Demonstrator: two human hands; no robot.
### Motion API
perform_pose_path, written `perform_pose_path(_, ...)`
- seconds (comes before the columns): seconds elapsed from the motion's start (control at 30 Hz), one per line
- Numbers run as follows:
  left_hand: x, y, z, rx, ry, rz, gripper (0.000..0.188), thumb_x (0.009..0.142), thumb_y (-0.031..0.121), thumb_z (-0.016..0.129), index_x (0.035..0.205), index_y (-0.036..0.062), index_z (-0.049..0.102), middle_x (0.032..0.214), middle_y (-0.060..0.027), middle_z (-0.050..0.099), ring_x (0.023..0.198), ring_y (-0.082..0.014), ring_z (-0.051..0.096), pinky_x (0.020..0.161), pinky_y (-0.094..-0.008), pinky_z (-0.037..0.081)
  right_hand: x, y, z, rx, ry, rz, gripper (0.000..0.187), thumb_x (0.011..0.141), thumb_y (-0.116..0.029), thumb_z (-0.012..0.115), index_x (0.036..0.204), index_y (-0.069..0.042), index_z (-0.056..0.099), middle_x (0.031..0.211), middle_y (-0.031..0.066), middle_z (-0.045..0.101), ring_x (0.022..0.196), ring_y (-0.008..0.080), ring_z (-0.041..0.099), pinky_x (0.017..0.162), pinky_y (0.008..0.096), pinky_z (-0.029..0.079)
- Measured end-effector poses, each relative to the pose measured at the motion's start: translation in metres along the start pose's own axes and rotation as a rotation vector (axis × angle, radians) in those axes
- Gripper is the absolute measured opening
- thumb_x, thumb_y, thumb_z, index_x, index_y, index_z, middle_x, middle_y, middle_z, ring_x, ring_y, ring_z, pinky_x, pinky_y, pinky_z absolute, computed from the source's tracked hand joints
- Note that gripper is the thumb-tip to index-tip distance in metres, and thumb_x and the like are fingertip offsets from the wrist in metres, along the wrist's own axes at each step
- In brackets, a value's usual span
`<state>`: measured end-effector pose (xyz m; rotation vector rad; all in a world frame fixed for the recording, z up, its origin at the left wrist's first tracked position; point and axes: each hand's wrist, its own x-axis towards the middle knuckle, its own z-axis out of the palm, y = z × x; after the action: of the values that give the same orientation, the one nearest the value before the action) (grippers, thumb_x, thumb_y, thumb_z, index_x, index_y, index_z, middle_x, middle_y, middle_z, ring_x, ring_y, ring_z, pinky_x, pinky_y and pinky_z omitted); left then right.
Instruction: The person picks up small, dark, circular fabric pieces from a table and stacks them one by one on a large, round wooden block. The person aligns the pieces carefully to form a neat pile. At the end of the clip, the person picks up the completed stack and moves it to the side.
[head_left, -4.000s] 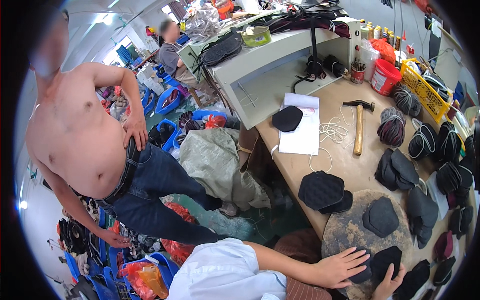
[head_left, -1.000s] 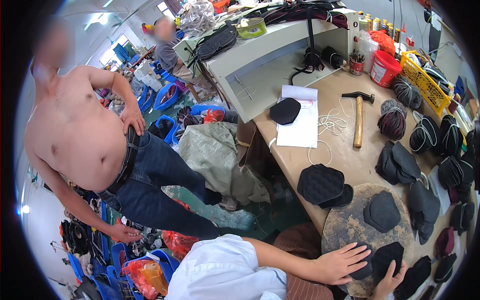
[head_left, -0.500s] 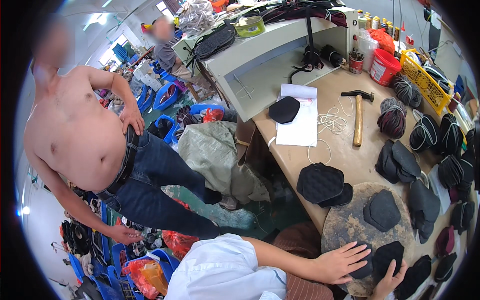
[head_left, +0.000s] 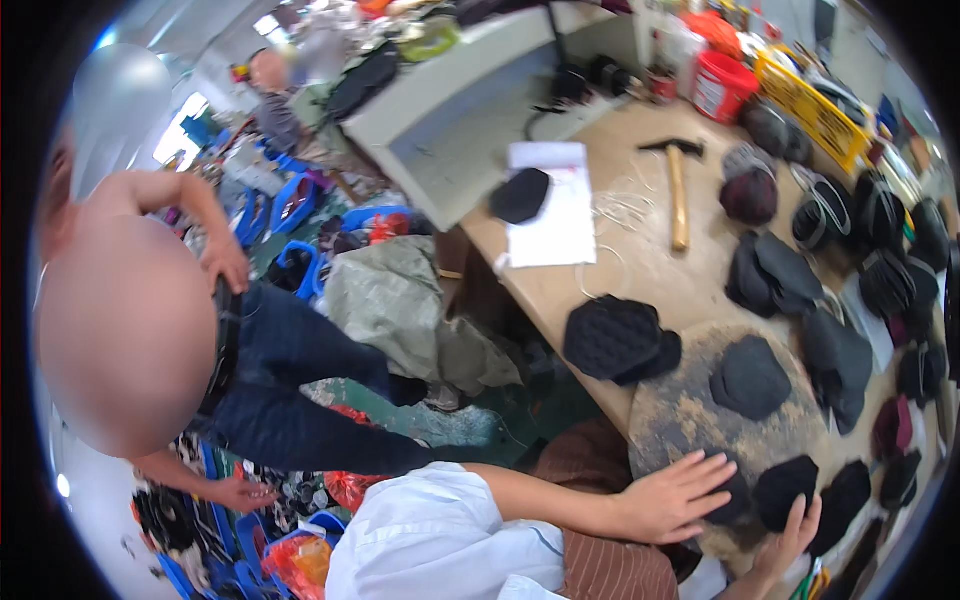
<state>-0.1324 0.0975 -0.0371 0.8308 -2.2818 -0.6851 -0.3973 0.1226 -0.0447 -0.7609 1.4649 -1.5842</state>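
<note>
the left forearm reached to the right from a pale blue sleeve (head_left: pixel 420 535), and the left hand (head_left: pixel 668 503) lay palm down, its fingers fanned over a dark piece (head_left: pixel 729 506) on the left near part of a round block (head_left: pixel 670 420). the right hand (head_left: pixel 786 544) came in from the near edge, its fingertips up against the near right edge of a black piece (head_left: pixel 783 487); whether it was pinching that piece could not be told. the two hands were apart, each at its own piece. counting pieces on the block, there were three: those two, side by side, and one charcoal piece (head_left: pixel 750 375) farther off, which neither hand touched. another black piece (head_left: pixel 841 505) lay just right of the right hand. by the block's far left edge sat one stack of black padded pieces (head_left: pixel 612 338). farther along the bench (head_left: pixel 640 285) were one hammer (head_left: pixel 679 205) with a wooden handle, one white paper (head_left: pixel 555 232) partly under a single black hexagonal piece (head_left: pixel 520 195), one red bucket (head_left: pixel 722 88) and one yellow crate (head_left: pixel 808 112). two other people showed at the left, one standing in dark jeans (head_left: pixel 290 365), one far back in a grey shirt (head_left: pixel 280 125).
</note>
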Motion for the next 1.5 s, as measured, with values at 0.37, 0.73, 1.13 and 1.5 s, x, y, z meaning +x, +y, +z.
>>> perform_pose_path(0.37,-0.033,0.012,-0.036,0.122,-0.085,-0.267,0.047,0.079,0.029,0.071,0.124,0.0165,0.060,0.148,-0.0334,0.019,0.136,-0.0494,0.023,0.104,-0.0618,0.021,-0.020,-0.044,0.041,-0.225,-0.299,0.257,0.011,0.086,-0.001,0.062,0.097,0.001,0.060,0.088,0.0011,0.063,0.080,0.0062,0.057,0.073,0.0208,0.046)
perform_pose_path(0.73,-0.041,0.004,-0.036,0.153,-0.142,-0.278,0.044,0.075,0.031,0.074,0.115,0.0158,0.063,0.148,-0.0352,0.014,0.137,-0.0512,0.017,0.104,-0.0628,0.017,-0.024,-0.025,0.088,-0.379,-0.354,0.285,0.012,0.084,-0.005,0.068,0.092,0.002,0.062,0.081,0.0015,0.065,0.075,0.0058,0.057,0.067,0.0232,0.048)
perform_pose_path(1.13,-0.045,-0.002,-0.044,0.100,-0.084,-0.268,0.042,0.074,0.026,0.076,0.112,0.0122,0.063,0.147,-0.0299,0.027,0.136,-0.0427,0.030,0.106,-0.0549,0.022,-0.020,-0.032,0.094,-0.462,-0.361,0.300,0.014,0.084,-0.006,0.069,0.092,0.003,0.062,0.079,0.0022,0.065,0.073,0.0054,0.057,0.065,0.0230,0.048)
perform_pose_path(1.5,-0.032,-0.003,-0.050,0.034,-0.015,-0.217,0.057,0.074,0.022,0.075,0.124,0.0043,0.054,0.144,-0.0254,0.036,0.132,-0.0370,0.039,0.108,-0.0502,0.024,-0.019,-0.031,0.098,-0.566,-0.347,0.253,0.016,0.082,-0.008,0.070,0.092,0.003,0.063,0.077,0.0039,0.066,0.072,0.0066,0.058,0.064,0.0247,0.048)
